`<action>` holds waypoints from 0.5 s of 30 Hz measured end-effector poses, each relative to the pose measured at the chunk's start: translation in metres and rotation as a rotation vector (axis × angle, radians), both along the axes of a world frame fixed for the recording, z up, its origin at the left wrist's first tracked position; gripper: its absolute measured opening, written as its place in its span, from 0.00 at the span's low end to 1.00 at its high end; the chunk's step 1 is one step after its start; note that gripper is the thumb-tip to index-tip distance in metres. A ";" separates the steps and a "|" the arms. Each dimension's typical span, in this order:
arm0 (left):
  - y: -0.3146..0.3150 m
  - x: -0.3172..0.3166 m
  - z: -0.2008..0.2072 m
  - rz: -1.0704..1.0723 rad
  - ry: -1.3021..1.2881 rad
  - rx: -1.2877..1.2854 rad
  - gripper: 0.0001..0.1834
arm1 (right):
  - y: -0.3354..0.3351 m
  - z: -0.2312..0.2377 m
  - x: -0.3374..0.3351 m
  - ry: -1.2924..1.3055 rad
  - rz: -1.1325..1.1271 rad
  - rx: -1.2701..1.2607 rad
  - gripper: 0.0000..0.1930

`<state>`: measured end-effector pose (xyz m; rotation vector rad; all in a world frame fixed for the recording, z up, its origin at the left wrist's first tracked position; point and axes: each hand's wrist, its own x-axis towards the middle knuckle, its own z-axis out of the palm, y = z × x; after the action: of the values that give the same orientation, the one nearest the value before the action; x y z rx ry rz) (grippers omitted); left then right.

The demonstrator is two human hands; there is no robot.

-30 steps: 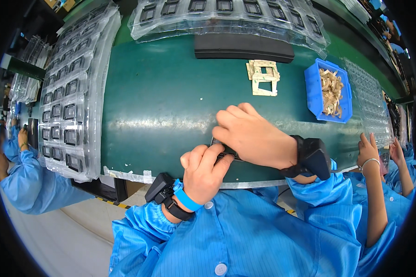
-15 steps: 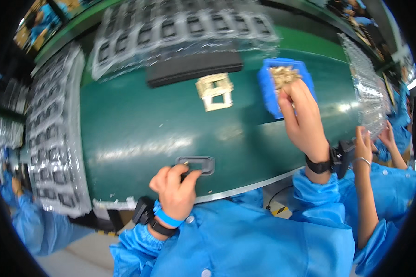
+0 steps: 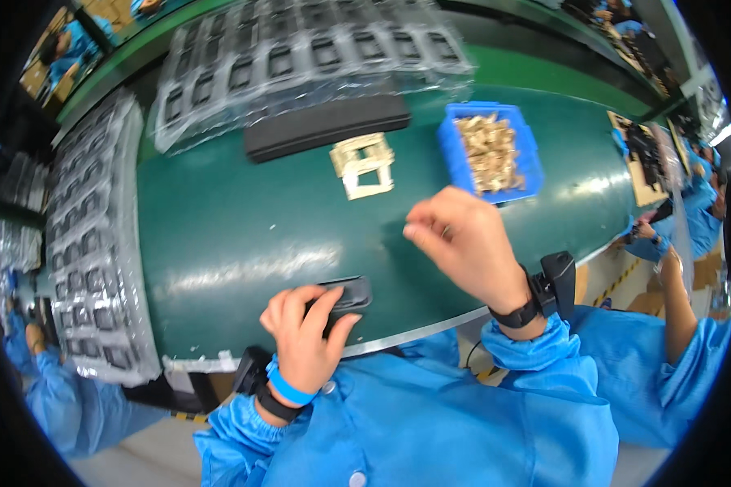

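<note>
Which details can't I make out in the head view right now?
Head view: left end of the dark frame, hidden by the left hand.
Head view: whether the right hand holds something small; its curled shape hides that.
Head view: floor of the blue bin, covered by tan scraps.

Green table (image 3: pixel 219 219), black block (image 3: pixel 329 127); co-worker's sleeve (image 3: pixel 696 353)

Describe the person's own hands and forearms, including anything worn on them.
The left hand and right hand are ungloved. Shiny blue sleeves bunch below the wrists. The left wrist wears a bright blue band and a black strap with a dark, boxy device; the right wears a similar black strap and device.
</note>
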<state>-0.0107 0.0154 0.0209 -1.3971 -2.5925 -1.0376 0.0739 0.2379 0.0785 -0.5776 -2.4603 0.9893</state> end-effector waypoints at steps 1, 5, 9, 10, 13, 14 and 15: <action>0.003 -0.003 0.002 0.008 -0.045 0.025 0.18 | -0.009 -0.004 -0.002 -0.077 0.123 0.040 0.05; 0.008 -0.013 -0.007 0.113 -0.030 0.019 0.16 | -0.039 -0.036 -0.012 -0.073 0.267 0.052 0.06; 0.010 -0.016 -0.013 0.117 -0.036 0.014 0.10 | -0.057 -0.048 -0.021 -0.065 0.334 0.175 0.03; 0.010 -0.017 -0.015 0.109 -0.042 0.012 0.09 | -0.059 -0.049 -0.023 -0.065 0.337 0.174 0.03; 0.010 -0.020 -0.017 0.098 -0.040 0.030 0.09 | -0.064 -0.052 -0.024 -0.113 0.361 0.253 0.03; 0.010 -0.020 -0.018 0.095 -0.031 0.049 0.09 | -0.067 -0.054 -0.023 -0.105 0.332 0.277 0.04; 0.012 -0.019 -0.017 0.098 -0.028 0.051 0.09 | -0.068 -0.055 -0.023 -0.092 0.306 0.303 0.05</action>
<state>-0.0301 0.0275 0.0041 -1.2396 -2.6038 -1.1089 0.0507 0.1697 0.0234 -0.1530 -2.7656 0.6831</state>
